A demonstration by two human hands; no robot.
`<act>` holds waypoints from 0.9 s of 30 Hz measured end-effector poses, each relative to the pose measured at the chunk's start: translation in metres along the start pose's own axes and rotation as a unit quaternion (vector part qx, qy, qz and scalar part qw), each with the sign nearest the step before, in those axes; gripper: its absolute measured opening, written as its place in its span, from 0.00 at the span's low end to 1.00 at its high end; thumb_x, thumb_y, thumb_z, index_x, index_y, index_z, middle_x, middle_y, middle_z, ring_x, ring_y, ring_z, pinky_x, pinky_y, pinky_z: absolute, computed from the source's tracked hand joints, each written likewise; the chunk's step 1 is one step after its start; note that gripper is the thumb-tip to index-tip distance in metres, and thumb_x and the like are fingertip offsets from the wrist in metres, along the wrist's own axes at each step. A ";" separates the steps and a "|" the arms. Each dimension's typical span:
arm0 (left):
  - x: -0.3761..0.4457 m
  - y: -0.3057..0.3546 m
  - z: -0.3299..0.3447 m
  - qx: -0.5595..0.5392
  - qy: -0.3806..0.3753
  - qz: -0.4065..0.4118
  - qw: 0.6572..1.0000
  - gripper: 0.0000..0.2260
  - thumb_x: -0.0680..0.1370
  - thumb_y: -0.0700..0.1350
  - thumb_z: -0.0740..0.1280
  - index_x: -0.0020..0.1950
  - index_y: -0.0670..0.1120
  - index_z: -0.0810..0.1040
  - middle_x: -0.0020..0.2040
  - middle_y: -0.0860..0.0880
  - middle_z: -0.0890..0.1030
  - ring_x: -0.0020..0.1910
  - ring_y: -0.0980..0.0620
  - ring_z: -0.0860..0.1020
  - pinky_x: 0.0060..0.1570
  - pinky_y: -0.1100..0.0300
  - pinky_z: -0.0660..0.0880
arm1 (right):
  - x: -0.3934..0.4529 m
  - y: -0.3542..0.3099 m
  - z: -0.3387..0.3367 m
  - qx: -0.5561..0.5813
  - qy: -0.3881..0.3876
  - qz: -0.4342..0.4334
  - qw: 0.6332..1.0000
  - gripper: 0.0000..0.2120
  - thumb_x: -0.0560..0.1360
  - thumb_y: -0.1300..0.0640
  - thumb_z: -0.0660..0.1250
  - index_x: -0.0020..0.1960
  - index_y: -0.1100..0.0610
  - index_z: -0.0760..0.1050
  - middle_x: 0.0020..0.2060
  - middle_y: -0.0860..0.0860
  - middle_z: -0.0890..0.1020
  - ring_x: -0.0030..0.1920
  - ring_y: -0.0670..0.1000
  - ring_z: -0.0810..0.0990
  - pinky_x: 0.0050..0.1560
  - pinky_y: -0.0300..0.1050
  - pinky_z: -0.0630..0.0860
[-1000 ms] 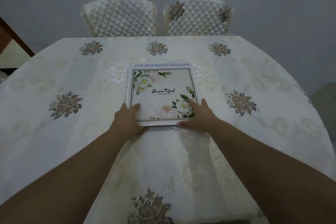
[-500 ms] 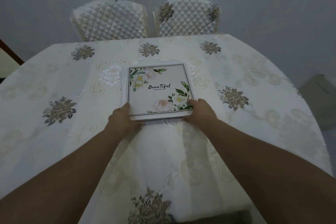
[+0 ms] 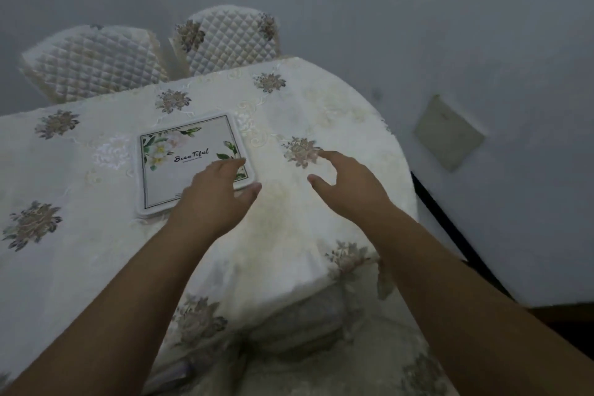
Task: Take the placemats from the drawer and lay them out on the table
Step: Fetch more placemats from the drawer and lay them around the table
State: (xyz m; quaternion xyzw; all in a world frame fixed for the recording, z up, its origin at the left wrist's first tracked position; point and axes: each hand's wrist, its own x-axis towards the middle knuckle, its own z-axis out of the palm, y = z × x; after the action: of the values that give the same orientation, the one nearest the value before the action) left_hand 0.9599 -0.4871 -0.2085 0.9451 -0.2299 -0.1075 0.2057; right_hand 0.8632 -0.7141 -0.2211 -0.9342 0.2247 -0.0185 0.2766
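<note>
On the table (image 3: 337, 112), under a cream tablecloth (image 3: 80, 267) printed with brown flower clusters, a square placemat (image 3: 180, 151) lies flat. It carries a floral print, a thin dark border line and the word "Beautiful" in script. Whether it is one mat or a stack cannot be told from this angle.

To the far left of the hands, behind the table's far edge, stands a quilted chair (image 3: 93, 64). A second quilted chair (image 3: 229, 38) stands beside it, farther right, with brown flower patches on its upper corners.

The left hand (image 3: 218, 193) is above the placemat's near right corner. Its fingers are extended and loosely spread, reaching over the mat's printed surface, and the thumb points right, past the mat's edge. It grasps nothing; whether the fingertips touch the mat or float just above cannot be told.

The right hand (image 3: 347, 186) is to the right of the left hand, apart from the placemat, over bare tablecloth near a brown flower cluster. Its fingers are relaxed and slightly bent, the thumb points left, and it holds nothing.

Right of the right hand, beyond the table's rounded edge, a pale square plate (image 3: 450, 132) sits on the grey wall (image 3: 482, 26).
</note>
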 end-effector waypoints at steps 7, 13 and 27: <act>-0.069 0.181 0.050 0.042 0.015 0.059 0.997 0.29 0.80 0.66 0.57 0.79 0.56 0.61 0.79 0.54 0.63 0.77 0.50 0.62 0.71 0.44 0.66 | -0.099 0.137 -0.125 0.022 0.059 0.015 0.998 0.31 0.77 0.34 0.60 0.77 0.43 0.64 0.75 0.42 0.68 0.73 0.47 0.68 0.71 0.54 0.69; -0.093 0.338 0.116 0.039 0.038 0.069 0.996 0.27 0.81 0.63 0.57 0.78 0.57 0.62 0.78 0.55 0.64 0.76 0.51 0.64 0.69 0.47 0.67 | -0.147 0.266 -0.215 0.001 0.042 0.017 0.999 0.31 0.78 0.37 0.62 0.77 0.48 0.64 0.74 0.46 0.69 0.73 0.48 0.67 0.71 0.46 0.64; -0.033 0.473 0.151 0.040 0.072 0.033 0.996 0.26 0.81 0.62 0.59 0.78 0.55 0.64 0.77 0.54 0.67 0.74 0.49 0.67 0.67 0.48 0.69 | -0.072 0.351 -0.326 0.003 0.026 -0.027 0.999 0.30 0.79 0.38 0.62 0.78 0.47 0.63 0.75 0.47 0.68 0.73 0.50 0.68 0.71 0.52 0.69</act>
State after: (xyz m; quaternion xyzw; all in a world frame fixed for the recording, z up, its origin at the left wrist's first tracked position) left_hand 0.7019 -0.9057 -0.1318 0.9498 -0.2495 -0.0227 0.1871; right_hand 0.6025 -1.1107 -0.1233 -0.9382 0.2065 -0.0512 0.2730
